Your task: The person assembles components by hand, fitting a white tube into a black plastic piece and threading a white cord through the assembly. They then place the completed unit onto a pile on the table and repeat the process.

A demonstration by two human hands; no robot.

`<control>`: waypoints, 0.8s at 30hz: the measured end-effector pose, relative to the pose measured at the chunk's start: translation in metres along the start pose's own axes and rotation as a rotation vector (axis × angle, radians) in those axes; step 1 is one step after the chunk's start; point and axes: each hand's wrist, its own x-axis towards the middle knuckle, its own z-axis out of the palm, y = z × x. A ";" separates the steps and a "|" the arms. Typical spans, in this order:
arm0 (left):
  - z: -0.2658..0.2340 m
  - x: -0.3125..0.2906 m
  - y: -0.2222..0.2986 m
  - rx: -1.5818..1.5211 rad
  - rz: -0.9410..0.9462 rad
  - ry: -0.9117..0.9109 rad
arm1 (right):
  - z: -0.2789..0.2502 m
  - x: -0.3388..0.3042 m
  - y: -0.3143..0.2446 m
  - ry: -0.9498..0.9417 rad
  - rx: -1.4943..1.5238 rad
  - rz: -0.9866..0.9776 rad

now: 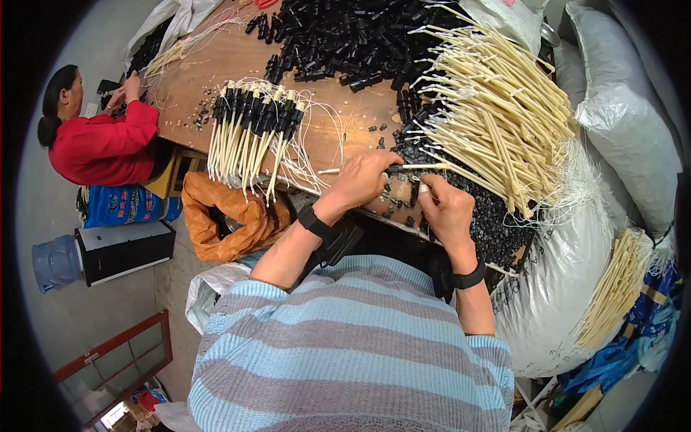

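Note:
My left hand (362, 178) is closed around a thin cream tube with a black sleeve (395, 168), held level over the table's near edge. Its pale tip pokes out on the left of my fingers. A little to the right, my right hand (448, 210) has thumb and forefinger pinched together just below the tube; what lies between them is too small to name. Under and around both hands are many small black pieces (497, 236). A big heap of cream tubes with white strings (497, 108) rises beyond my right hand.
Black cylindrical sleeves (338, 36) are piled at the table's far side. A bundle of tubes with black sleeves (252, 129) hangs over the near edge at left. A person in red (108, 144) works at the far left. White sacks (619, 108) crowd the right, an orange bag (209, 237) the lower left.

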 end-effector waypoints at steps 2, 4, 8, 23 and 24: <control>-0.003 -0.001 0.004 0.021 -0.009 -0.075 | 0.000 0.001 -0.001 0.016 0.026 0.002; -0.005 0.000 0.007 0.019 0.003 -0.090 | 0.002 0.001 -0.001 0.011 0.043 0.005; -0.003 -0.001 0.012 -0.001 0.021 -0.137 | 0.007 0.001 0.001 0.017 0.083 -0.012; -0.007 0.000 0.014 -0.044 0.053 -0.183 | 0.007 -0.008 0.004 0.001 0.093 -0.019; -0.006 -0.001 0.014 -0.043 0.052 -0.183 | 0.006 -0.008 0.004 -0.016 0.092 -0.024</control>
